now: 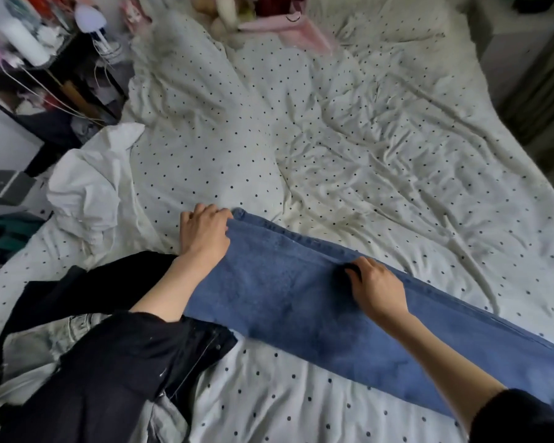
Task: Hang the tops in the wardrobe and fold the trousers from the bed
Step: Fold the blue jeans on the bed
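Note:
Blue jeans [279, 292] lie stretched across the polka-dot bed [333, 139], running from the middle towards the lower right. My left hand [203, 233] grips their left end, fingers curled over the edge. My right hand [376, 287] pinches the far seam of the jeans near the middle. A white top [87, 187] lies crumpled at the bed's left edge. Black garments [87, 362] and a grey, faded pair of trousers [39, 343] are heaped at the lower left, partly under my left sleeve.
A cluttered black shelf [45, 75] with cables stands at the upper left beside the bed. Soft toys [227, 14] and a pink item [288, 27] lie at the head of the bed. Dark floor and furniture border the right side.

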### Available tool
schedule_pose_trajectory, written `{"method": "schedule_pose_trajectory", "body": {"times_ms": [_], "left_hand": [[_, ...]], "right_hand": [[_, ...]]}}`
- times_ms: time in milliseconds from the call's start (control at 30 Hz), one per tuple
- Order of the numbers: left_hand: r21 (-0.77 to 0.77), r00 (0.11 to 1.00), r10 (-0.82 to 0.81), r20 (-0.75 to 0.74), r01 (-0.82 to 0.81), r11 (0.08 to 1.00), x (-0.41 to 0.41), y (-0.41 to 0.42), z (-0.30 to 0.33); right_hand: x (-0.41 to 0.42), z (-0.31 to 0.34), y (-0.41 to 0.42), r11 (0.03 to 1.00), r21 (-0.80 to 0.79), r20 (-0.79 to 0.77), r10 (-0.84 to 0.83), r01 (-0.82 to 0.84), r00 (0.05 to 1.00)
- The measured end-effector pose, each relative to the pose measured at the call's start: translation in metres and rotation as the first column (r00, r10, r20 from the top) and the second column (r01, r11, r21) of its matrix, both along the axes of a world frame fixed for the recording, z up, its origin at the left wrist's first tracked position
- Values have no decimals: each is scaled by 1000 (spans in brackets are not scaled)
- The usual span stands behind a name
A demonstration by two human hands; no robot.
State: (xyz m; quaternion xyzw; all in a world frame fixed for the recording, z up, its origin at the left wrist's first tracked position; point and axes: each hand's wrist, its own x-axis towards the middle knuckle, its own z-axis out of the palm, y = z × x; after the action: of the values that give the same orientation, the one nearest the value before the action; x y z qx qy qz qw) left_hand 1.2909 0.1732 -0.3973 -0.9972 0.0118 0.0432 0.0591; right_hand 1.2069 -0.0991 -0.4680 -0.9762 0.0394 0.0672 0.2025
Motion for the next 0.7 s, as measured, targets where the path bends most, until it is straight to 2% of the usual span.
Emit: {"method": "schedule_pose_trajectory", "body": {"times_ms": [167,267,300,400,500,533,600,700], "left_hand": [[-113,996,-30,-87,20,993,67,3,-37],[-189,985,-23,-171,-10,982,84,1,-66],[-240,988,-17,-156,-21,970,83,1,-73],[-444,997,31,-76,-62,894,80,5,-94],[-568,980,169,-101,-196,799,68,26,-101],[-601,966,216,-144,-259,756,63,35,-103],[-625,927,248,-280,-372,686,51,53,-103],[-589,824,126,-552,-492,641,37,69,-98]], "right_hand": [[27,-24,-4,994,23,6,-103,103,995],[33,-40,-4,993,-30,-26,-114,113,993],[31,-42,-2,993,-34,-9,-114,113,993],[25,-49,3,988,-93,154,-110,125,982],[20,-45,14,973,-156,273,-122,169,954],[19,-40,19,975,-160,266,-109,155,958],[18,-33,40,986,-163,229,13,25,973],[13,-34,82,958,-160,151,261,-237,953]]}}
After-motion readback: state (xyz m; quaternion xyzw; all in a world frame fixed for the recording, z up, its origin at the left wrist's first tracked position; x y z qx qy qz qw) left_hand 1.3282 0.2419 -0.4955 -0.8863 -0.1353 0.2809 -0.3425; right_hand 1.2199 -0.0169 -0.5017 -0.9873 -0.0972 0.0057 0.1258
